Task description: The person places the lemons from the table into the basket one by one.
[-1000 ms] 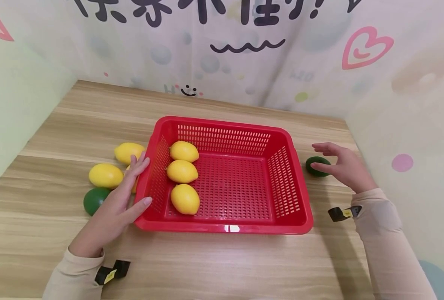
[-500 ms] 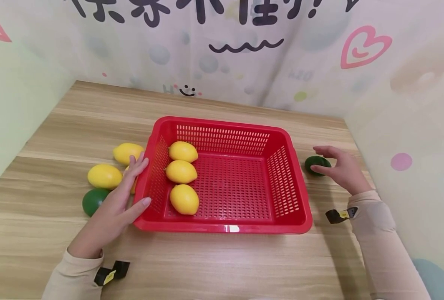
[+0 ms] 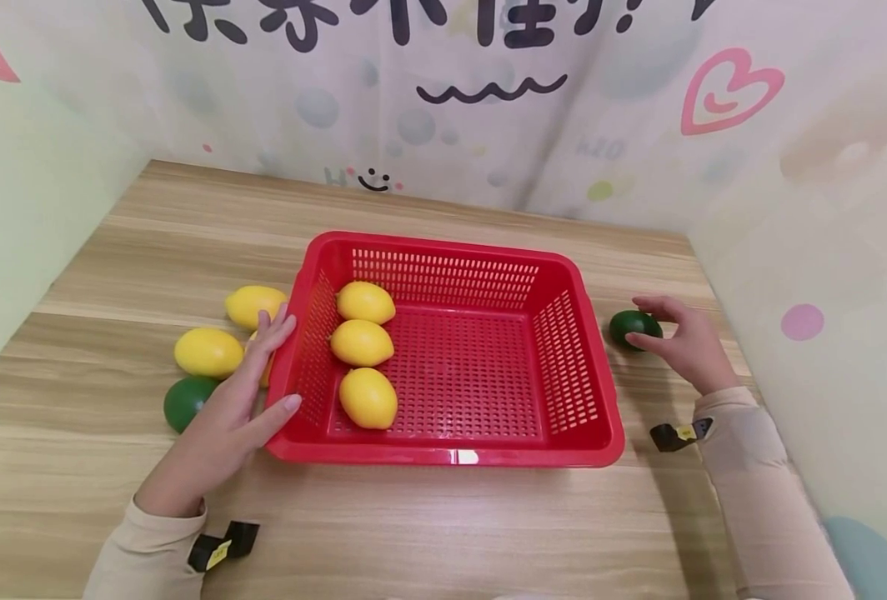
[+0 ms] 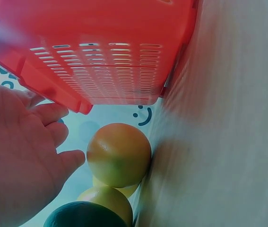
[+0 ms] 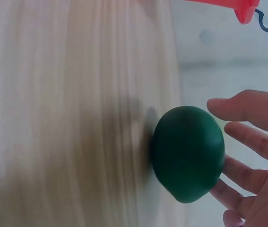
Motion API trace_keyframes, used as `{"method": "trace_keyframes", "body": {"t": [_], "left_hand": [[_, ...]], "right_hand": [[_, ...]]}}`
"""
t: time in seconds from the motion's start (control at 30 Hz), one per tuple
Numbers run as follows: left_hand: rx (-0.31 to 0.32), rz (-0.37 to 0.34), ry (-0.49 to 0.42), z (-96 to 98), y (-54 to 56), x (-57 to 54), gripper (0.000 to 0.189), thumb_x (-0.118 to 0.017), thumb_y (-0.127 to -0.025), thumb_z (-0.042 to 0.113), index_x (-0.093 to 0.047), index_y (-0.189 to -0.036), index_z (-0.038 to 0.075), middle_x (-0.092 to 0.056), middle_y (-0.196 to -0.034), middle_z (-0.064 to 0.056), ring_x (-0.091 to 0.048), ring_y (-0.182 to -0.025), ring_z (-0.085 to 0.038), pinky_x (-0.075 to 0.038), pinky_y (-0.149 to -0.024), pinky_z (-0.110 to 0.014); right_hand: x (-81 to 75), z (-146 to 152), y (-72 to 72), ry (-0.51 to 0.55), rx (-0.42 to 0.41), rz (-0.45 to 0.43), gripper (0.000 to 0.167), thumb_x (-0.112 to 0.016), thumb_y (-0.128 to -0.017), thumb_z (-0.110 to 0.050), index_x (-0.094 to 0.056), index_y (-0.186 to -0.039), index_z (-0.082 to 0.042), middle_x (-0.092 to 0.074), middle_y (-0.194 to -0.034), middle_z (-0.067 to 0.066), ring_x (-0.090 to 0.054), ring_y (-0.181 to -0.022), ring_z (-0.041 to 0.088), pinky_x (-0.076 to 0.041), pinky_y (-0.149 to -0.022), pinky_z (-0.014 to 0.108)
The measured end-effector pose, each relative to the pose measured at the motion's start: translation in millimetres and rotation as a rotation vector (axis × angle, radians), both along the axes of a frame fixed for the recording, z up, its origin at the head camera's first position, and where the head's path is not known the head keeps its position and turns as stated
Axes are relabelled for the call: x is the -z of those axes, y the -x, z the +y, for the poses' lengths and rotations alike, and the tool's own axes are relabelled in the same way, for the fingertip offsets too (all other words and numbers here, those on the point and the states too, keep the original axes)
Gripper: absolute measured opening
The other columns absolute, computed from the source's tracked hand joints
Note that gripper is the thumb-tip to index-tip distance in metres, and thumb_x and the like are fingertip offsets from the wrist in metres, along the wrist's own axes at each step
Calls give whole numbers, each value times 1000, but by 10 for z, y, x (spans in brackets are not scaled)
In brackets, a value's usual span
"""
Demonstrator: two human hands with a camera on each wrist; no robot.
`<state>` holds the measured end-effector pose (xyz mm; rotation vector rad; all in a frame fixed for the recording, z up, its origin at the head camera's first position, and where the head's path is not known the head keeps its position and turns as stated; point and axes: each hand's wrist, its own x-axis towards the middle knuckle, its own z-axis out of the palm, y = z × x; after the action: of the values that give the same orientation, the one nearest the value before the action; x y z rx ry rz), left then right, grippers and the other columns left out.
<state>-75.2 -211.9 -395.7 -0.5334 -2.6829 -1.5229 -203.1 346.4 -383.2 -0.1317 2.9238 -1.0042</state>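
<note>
My left hand [image 3: 222,429] rests against the left rim of a red plastic basket [image 3: 451,456], its fingers extended and its thumb over the edge. In the left wrist view, the left hand [image 4: 22,161] has loosely spread fingers beside the basket wall [image 4: 91,28]. Three yellow lemons [image 3: 362,343] lie in a column along the basket's left side. My right hand [image 3: 691,343] reaches round a dark green egg-shaped fruit [image 3: 629,323] on the table. In the right wrist view, the green fruit [image 5: 188,153] stands before relaxed fingers; whether they touch it I cannot tell.
Left of the basket lie more yellow lemons [image 3: 209,352] and a dark green fruit [image 3: 186,404], partly behind my left hand. A yellow-orange fruit [image 4: 119,155] sits under the basket's side in the left wrist view. A printed curtain [image 3: 263,108] stands behind the wooden table [image 3: 428,533].
My right hand has shifted slightly left and closer to the green fruit, and its thumb now overlaps the fruit's near side. The left hand, basket and lemons stay in place.
</note>
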Motion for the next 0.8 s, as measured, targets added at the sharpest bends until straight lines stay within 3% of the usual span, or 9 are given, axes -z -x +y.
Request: {"method": "trace_keyframes", "body": {"t": [0.13, 0.27, 0.47, 0.67, 0.8], "left_hand": [[-5, -3, 8, 5, -7, -1, 86, -63, -100, 12, -12, -167, 31, -3, -173, 4, 2, -158, -13, -44, -105, -35], [-4, -8, 4, 12, -5, -10, 86, -63, -101, 13, -11, -167, 31, -4, -173, 5, 3, -158, -12, -44, -100, -58], [-2, -5, 6, 13, 1, -21, 86, -63, -100, 12, -12, -167, 30, -5, -173, 7, 3, -158, -18, -44, -101, -57], [-6, -4, 12, 14, -1, -19, 85, -63, -100, 12, -12, -167, 30, -4, -173, 6, 2, -158, -18, -44, -105, -44], [-6, -6, 12, 14, 0, -20, 85, -63, -100, 12, -12, -167, 30, -3, -173, 6, 3, -158, -17, -43, -105, -50]], "right_hand": [[35, 16, -1, 11, 22, -11, 64, -77, -94, -21, -50, -148, 0, -50, -148, 29, -43, -134, 50, -36, -107, 72], [84, 35, 3, 17, 41, -7, 65, -77, -94, -19, -50, -149, 0, -51, -146, 28, -44, -133, 49, -37, -106, 70], [158, 47, 9, 42, 77, -4, 65, -77, -94, -19, -49, -149, -1, -51, -145, 28, -45, -131, 48, -39, -105, 66], [199, 52, 21, 112, 119, -67, 75, -77, -94, -28, -43, -154, -2, -47, -149, 29, -43, -134, 48, -35, -109, 67], [225, 70, 39, 143, 123, -95, 78, -78, -94, -30, -40, -156, -2, -44, -152, 29, -43, -135, 47, -34, -111, 67]]}}
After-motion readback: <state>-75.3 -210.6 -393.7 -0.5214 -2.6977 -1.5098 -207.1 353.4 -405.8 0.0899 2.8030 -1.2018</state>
